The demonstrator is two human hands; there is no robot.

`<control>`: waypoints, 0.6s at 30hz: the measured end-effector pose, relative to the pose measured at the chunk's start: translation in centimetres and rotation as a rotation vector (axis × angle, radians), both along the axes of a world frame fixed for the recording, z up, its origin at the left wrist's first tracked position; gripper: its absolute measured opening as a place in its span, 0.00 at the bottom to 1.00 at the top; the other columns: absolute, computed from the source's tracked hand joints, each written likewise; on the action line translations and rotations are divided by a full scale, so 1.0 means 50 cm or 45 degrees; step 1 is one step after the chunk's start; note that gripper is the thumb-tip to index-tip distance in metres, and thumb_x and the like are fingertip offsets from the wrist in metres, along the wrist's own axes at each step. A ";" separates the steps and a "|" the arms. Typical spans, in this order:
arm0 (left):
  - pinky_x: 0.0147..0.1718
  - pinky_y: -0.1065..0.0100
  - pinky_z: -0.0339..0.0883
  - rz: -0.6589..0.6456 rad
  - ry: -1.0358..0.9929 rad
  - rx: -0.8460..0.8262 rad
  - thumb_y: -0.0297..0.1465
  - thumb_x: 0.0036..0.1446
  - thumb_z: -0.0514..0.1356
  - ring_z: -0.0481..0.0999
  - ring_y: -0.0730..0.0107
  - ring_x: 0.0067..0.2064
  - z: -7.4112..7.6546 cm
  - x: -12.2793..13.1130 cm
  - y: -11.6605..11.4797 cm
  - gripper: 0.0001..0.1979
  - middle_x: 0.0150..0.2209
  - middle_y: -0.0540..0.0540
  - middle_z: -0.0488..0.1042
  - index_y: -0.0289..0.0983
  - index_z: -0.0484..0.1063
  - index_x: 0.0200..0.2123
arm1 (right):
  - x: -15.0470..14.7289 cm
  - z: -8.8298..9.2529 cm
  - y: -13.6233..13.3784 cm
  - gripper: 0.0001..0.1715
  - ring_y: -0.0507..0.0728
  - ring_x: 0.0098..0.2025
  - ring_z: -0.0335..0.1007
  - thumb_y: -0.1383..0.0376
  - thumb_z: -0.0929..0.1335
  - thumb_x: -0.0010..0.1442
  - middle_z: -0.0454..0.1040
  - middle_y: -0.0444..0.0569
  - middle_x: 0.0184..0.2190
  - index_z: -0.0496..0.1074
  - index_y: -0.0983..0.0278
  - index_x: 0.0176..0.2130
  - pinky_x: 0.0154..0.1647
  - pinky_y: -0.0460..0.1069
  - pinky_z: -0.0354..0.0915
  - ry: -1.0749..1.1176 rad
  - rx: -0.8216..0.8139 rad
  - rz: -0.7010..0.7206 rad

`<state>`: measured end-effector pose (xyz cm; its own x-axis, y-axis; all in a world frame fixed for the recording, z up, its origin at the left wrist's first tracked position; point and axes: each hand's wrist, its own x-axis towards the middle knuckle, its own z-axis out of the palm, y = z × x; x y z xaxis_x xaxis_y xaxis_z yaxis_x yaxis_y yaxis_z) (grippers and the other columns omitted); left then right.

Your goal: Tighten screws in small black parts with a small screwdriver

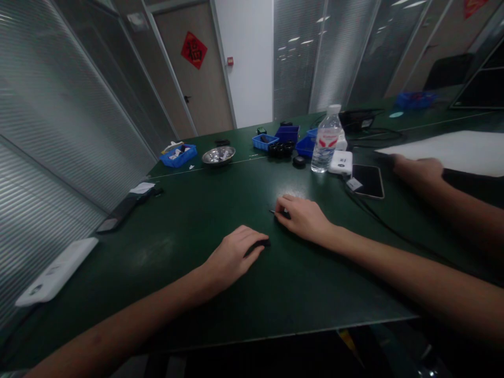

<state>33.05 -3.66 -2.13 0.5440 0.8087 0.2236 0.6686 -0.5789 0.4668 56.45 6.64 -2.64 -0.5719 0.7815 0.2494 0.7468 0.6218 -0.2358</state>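
Observation:
My left hand (236, 254) is closed around a small flat black piece (263, 243), its end showing past the fingertips just above the green table (189, 210). To the right and a little farther off, my right hand (301, 215) rests low over the table. Its fingers are curled around a small dark tool with a thin metal tip (271, 211) that points left, toward the left hand. Most of this tool is hidden by the fingers, so its exact kind does not show. The two hands are apart.
A water bottle (327, 139), white box (340, 163) and phone (368, 181) stand or lie right of centre. Another person's hand (419, 170) is at the right. Farther back are a metal bowl (218, 161) and blue bins (183, 159). A white power strip (57, 270) lies left.

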 end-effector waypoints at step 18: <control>0.54 0.60 0.68 1.098 0.254 -0.105 0.42 0.59 0.58 0.76 0.56 0.53 -0.015 -0.640 0.043 0.29 0.57 0.40 0.75 0.35 0.69 0.61 | -0.002 0.005 -0.003 0.07 0.54 0.35 0.69 0.61 0.66 0.66 0.74 0.48 0.40 0.71 0.62 0.41 0.31 0.48 0.59 0.035 -0.050 0.044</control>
<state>1.06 -1.52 -2.89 -0.2396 0.9643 0.1125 0.9297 0.1945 0.3129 56.35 6.48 -2.41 -0.5920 0.7710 0.2347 0.7182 0.6369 -0.2804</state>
